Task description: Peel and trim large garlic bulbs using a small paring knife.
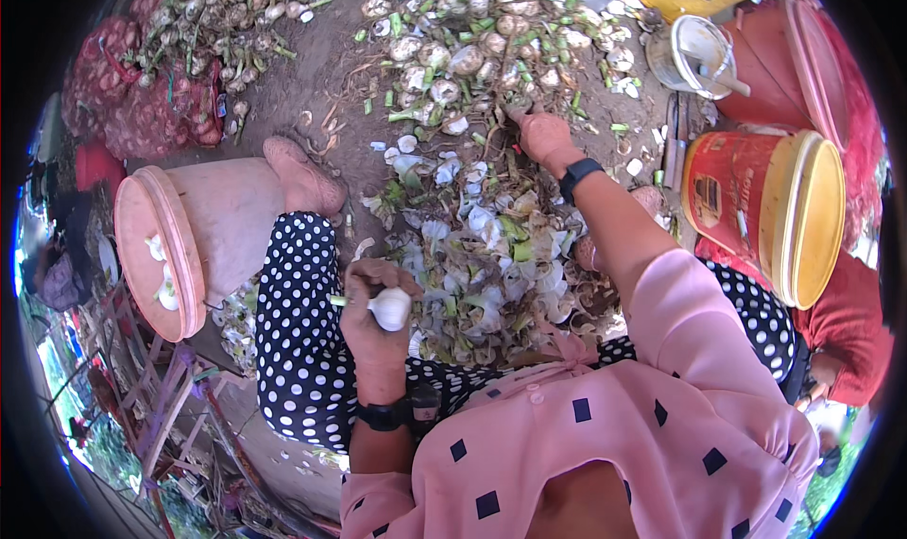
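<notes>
My left hand (372, 319) grips a white garlic bulb (390, 309) with a short green stem stub, held over my left thigh. My right hand (544, 135) reaches forward to the near edge of a heap of soil-stained garlic bulbs (468, 61). Its fingertips touch the heap among roots and cut stems; whether they pinch anything is hard to see. Between my legs lies a pile of papery garlic skins (489, 255) and green scraps. Left of my leg, a pale pink bucket (227, 213) lies tilted with white bulbs (166, 287) inside.
Stacked red mesh sacks (152, 114) and more stemmed garlic (227, 14) are at the far left. At right stand a red-and-yellow bucket (737, 192), a small grey pail (684, 57) and a large red bucket (772, 64). Another person's red sleeve (847, 326) shows at the right edge.
</notes>
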Motion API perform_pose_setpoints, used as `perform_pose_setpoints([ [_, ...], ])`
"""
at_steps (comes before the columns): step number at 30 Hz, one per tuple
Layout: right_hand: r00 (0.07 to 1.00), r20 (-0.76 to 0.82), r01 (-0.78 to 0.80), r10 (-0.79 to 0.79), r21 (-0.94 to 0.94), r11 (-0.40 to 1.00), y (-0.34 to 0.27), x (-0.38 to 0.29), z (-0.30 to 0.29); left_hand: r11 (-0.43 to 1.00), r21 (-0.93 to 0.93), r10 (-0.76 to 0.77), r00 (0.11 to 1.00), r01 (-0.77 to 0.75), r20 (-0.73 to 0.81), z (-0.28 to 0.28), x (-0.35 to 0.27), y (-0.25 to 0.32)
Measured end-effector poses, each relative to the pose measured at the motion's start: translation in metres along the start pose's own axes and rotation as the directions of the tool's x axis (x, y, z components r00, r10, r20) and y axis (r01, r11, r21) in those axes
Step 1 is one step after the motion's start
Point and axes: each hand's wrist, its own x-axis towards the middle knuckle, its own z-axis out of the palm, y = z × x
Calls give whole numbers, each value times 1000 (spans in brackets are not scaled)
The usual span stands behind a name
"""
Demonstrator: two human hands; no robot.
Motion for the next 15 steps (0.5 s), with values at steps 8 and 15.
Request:
perform_pose_setpoints([
  [8, 962, 235, -200, 140, 256, 946, -14, 12, 3, 979, 152, -117, 984, 138, -137, 2, 12, -9],
  [15, 927, 191, -341, -324, 790, -509, -102, -133, -42, 913, 244, -291, 941, 327, -175, 16, 0, -31],
])
